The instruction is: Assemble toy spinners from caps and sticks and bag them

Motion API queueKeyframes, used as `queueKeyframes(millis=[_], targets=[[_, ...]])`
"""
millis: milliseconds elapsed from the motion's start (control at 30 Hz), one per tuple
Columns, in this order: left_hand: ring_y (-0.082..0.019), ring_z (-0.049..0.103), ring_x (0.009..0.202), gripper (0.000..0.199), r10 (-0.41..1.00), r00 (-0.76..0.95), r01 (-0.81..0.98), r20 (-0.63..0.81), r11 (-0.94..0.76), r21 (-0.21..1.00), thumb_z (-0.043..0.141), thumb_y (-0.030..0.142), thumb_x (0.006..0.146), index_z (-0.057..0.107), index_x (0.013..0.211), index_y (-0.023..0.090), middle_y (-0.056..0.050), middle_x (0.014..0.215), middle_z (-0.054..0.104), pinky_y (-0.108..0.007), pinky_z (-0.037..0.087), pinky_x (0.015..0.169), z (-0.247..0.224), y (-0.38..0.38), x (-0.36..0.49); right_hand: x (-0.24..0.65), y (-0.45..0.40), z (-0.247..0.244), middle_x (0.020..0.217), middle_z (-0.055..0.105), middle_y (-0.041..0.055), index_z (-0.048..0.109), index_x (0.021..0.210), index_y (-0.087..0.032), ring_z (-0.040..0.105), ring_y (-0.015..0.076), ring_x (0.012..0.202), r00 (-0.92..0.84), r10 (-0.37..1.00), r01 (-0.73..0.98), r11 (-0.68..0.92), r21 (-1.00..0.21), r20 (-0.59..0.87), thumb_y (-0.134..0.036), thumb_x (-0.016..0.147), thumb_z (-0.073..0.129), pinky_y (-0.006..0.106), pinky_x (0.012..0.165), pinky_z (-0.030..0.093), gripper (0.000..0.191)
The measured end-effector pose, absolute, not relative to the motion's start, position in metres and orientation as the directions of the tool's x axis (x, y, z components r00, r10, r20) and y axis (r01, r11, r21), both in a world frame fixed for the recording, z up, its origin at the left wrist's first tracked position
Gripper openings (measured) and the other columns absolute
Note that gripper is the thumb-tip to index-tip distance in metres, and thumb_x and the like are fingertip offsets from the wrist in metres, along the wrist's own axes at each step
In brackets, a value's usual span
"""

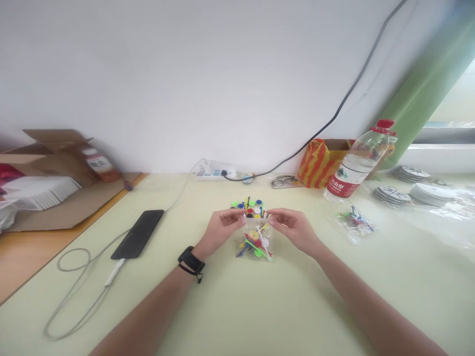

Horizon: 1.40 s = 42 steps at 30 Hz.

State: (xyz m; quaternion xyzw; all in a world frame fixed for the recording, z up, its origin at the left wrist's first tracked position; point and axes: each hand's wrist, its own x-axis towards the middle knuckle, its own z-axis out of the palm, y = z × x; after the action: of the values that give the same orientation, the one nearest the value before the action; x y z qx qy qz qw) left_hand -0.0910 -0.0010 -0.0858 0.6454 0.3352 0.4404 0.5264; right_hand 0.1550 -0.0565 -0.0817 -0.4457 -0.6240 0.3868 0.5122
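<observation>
A small clear plastic bag [257,242] hangs between my two hands over the table, its top edge stretched level. Inside it are colourful plastic pieces, some long and thin, some round. My left hand [222,227], with a black watch on the wrist, pinches the bag's upper left corner. At the upper right corner, the thumb and fingers of my right hand [293,228] close on the same edge. Just behind the bag lies a loose pile of similar coloured pieces [250,210], partly hidden by it and by my fingers.
Left of me lies a black phone [138,235] with a looping cable. A power strip [215,173] sits by the wall. To the right stand a water bottle [358,163], a striped bag [315,163], another filled bag [354,222] and stacked discs [391,195].
</observation>
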Motion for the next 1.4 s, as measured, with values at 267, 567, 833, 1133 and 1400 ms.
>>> queueKeyframes(millis=[267,567,833,1133,1400], targets=[[-0.023,0.073,0.089,0.023,0.891,0.396,-0.023,0.22,-0.23,0.973,0.082,0.033,0.08,0.081,0.094,0.016,-0.011,0.096,0.08,-0.034,0.059,0.083,-0.087,0.002,-0.09,0.154,-0.054,-0.086,0.087,0.071,0.0059,0.072,0.09,-0.021,0.065,0.0195,0.077,-0.036,0.943,0.199,0.33,-0.923,0.33,-0.045,0.089,0.067,0.035,0.074,0.056,0.024],[-0.022,0.072,0.084,0.018,0.917,0.353,-0.033,0.184,-0.185,0.982,0.084,0.028,0.076,0.083,0.09,0.016,-0.009,0.089,0.08,-0.03,0.057,0.08,-0.088,0.001,-0.093,0.154,-0.055,-0.09,0.094,0.074,0.0073,0.075,0.101,-0.022,0.071,0.0221,0.087,-0.014,0.908,0.226,0.41,-0.884,0.418,-0.035,0.088,0.069,0.038,0.084,0.059,0.019],[-0.021,0.072,0.088,0.027,0.92,0.364,-0.076,0.147,-0.129,0.989,0.087,0.032,0.074,0.08,0.094,0.014,-0.01,0.096,0.079,-0.03,0.058,0.081,-0.088,-0.002,-0.089,0.154,-0.059,-0.081,0.108,0.072,0.0082,0.075,0.109,-0.024,0.069,0.0225,0.097,-0.13,0.896,0.239,0.444,-0.864,0.425,-0.031,0.093,0.064,0.037,0.086,0.057,0.02],[-0.021,0.068,0.091,0.029,0.814,0.533,0.045,0.23,-0.299,0.953,0.075,0.037,0.088,0.078,0.108,0.016,-0.01,0.102,0.075,-0.029,0.055,0.078,-0.082,-0.013,-0.082,0.147,-0.061,-0.08,0.083,0.072,0.0047,0.076,0.087,-0.02,0.062,0.0167,0.074,-0.19,0.934,0.395,0.353,-0.848,0.301,-0.037,0.093,0.065,0.028,0.065,0.049,0.021],[-0.015,0.061,0.075,0.024,0.764,0.611,0.062,0.21,-0.31,0.949,0.072,0.037,0.09,0.08,0.094,0.015,-0.005,0.082,0.071,-0.024,0.047,0.067,-0.078,-0.023,-0.076,0.145,-0.065,-0.081,0.081,0.068,0.0039,0.072,0.086,-0.019,0.055,0.0151,0.07,-0.305,0.906,0.414,0.404,-0.816,0.294,-0.036,0.096,0.062,0.027,0.063,0.044,0.021]])
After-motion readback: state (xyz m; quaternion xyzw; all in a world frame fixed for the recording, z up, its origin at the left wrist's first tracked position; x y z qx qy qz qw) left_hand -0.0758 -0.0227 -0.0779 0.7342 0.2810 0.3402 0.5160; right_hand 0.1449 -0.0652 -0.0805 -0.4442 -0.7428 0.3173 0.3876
